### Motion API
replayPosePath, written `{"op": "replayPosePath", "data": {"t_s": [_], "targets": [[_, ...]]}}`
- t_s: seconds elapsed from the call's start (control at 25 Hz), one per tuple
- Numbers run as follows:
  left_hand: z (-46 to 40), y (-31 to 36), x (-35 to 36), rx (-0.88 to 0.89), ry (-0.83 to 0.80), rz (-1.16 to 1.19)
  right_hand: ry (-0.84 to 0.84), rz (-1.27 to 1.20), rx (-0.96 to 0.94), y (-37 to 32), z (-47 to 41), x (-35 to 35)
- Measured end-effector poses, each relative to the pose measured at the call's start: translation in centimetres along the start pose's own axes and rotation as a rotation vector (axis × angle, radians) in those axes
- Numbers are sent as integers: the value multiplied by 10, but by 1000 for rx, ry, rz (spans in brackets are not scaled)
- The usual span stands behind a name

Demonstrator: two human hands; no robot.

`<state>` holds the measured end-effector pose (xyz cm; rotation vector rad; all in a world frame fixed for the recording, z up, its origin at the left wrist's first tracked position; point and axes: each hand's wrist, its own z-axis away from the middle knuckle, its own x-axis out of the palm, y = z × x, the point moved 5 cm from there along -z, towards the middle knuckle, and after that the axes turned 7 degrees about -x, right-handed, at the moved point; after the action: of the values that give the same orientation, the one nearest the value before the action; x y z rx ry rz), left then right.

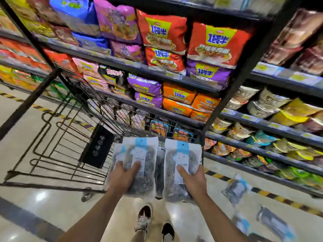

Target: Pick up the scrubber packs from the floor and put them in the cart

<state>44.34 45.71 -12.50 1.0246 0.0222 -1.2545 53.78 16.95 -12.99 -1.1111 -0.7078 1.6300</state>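
Plastic scrubber packs (139, 165) (181, 168) gripped, seemingly, by both hands' (122, 175) (192, 180) curled fingers.

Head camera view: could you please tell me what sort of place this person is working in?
Most likely a supermarket aisle: tiered shelves stacked with instant noodle packets, price tags along the shelf edges, and a wire shopping cart standing on the polished floor.

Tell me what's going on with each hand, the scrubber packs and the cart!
left hand: grips a scrubber pack
right hand: grips another scrubber pack
left scrubber pack: held up by the cart
right scrubber pack: held up by the cart
floor packs: lying on the floor
cart: upright; contents unclear
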Motion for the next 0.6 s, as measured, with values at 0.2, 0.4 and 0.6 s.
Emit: {"op": "replayPosePath", "data": {"t_s": [0.2,0.4,0.6], "targets": [[-66,6,39,-85,-185,-57,85,29,71,27,-41,34],[-121,-29,87,-187,-253,-47,40,132,230,91,-86,70],[-134,-60,114,-273,-257,-171,4,237,363,136,-104,88]]}}
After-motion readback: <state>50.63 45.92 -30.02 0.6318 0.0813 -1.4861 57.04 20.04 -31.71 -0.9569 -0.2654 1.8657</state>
